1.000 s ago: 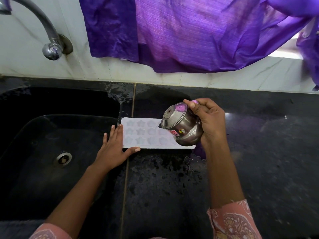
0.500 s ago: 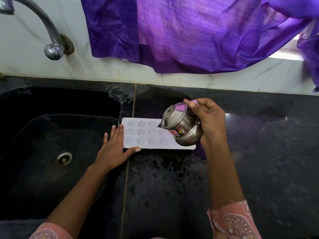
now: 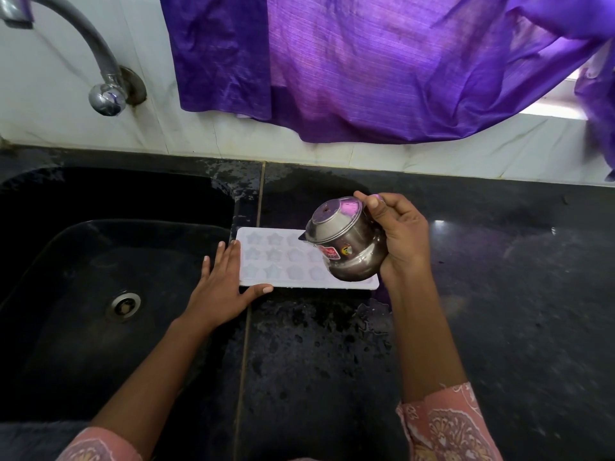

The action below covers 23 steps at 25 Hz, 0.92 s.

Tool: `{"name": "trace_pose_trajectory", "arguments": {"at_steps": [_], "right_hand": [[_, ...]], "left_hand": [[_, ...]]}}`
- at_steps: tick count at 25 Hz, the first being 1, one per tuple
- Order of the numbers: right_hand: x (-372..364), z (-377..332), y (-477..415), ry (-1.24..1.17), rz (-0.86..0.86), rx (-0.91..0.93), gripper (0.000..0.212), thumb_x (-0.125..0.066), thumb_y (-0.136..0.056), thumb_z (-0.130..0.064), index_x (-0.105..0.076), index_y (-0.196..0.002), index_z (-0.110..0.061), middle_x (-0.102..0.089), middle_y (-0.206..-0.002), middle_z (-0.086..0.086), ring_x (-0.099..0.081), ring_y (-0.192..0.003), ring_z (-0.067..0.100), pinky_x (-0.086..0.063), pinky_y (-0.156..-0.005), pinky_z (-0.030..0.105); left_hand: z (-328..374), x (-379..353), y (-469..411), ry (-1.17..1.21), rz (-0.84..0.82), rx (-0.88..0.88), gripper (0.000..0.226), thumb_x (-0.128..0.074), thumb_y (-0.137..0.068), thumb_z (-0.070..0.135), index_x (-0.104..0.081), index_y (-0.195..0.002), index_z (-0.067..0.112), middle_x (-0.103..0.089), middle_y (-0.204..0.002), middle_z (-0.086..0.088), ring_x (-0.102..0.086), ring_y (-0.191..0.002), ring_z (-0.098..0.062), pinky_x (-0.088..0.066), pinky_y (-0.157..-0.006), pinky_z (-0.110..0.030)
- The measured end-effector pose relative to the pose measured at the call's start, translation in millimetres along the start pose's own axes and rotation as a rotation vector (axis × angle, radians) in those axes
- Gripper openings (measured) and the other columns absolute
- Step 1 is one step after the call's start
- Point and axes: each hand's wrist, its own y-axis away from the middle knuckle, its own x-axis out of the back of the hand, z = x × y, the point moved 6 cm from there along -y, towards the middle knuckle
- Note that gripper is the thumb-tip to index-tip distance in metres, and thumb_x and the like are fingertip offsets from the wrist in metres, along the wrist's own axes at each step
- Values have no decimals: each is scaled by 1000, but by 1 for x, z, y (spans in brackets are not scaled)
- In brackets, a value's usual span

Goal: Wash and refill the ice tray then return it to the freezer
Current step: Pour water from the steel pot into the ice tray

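The white ice tray [image 3: 283, 261] lies flat on the black counter [image 3: 499, 294], just beside the sink [image 3: 100, 261]. The left hand [image 3: 223, 291] rests on its end with fingers spread flat. The right hand [image 3: 402, 237] grips a small steel pot [image 3: 346, 247], tipped over the tray; water maybe pours, hard to see.

A wet black counter [image 3: 499, 311] holds a dark sink [image 3: 100, 201] under a steel tap [image 3: 106, 94]. Behind it, a purple curtain [image 3: 366, 61] hangs over the white wall [image 3: 66, 121]. Daylight shows at the window [image 3: 565, 98] on the right.
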Motion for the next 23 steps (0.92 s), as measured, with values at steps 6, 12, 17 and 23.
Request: {"name": "trace_pose_trajectory", "arguments": {"at_steps": [6,12,17,23], "right_hand": [[-13,9,1,18,-22,-27,45,-87,-32,-45,-70,-64,-20,-73,-79,6,-67,-83,21,-53,-86,37],[-24,12,4,71,-32,-49,22,-75,-55,-20,-64,-72,-12,-72,-72,1,-66,-77,18,-53,-80,32],[-27,11,4,118,-23,-30,14,-73,-71,-3,-63,-71,-13,-70,-64,-4,-64,-67,11,-53,-67,21],[-30,7,4,144,-38,3,15,-72,-73,-1,-63,-71,-14,-70,-64,-6,-65,-66,9,-52,-65,20]], "left_hand": [[1,0,1,-2,-5,7,118,-34,-67,86,8,-149,12,7,-159,-1,17,-143,-12,13,-114,-37],[0,0,1,0,22,-1,123,-16,-54,86,6,-149,11,5,-159,-2,16,-143,-14,11,-114,-38],[0,-1,0,-19,16,1,124,-18,-57,89,7,-149,10,6,-159,-2,17,-143,-14,12,-114,-37],[1,0,1,-5,34,-9,123,-15,-55,86,6,-149,10,5,-159,-3,16,-144,-14,12,-114,-37]]}}
